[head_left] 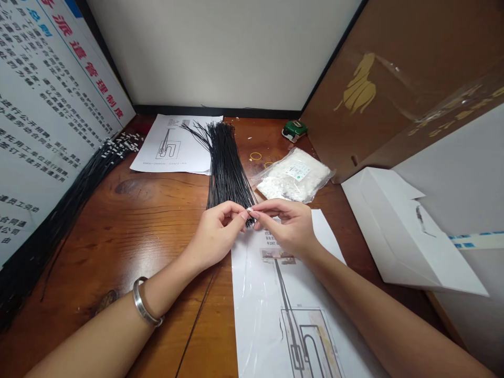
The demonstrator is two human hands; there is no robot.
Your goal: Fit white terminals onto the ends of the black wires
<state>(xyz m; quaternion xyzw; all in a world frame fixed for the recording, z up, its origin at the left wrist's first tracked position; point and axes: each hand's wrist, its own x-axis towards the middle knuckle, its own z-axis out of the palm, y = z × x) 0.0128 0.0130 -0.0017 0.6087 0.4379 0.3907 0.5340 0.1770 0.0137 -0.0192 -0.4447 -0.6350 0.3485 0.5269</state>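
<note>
My left hand [218, 228] and my right hand [287, 224] meet fingertip to fingertip, both pinched closed. Between them shows a small white connector [250, 210], partly covered by my fingers. My right fingers hold this connector, while my left thumb and forefinger grip a thin black wire against it, mostly hidden. Directly beyond lies a thick bundle of black wires [228, 165], its near ends fanning out under my fingertips. A clear bag of white connectors [301, 176] sits just past my right hand. Beneath my right hand is a printed drawing sheet [255, 294].
Another bundle of black wires with white ends [79, 202] lies along the left board. A second printed sheet [151, 152] is at the back left. A green tape measure [294, 130], rubber bands [255, 156] and a white paper box [405, 236] stand around the wooden table [157, 226].
</note>
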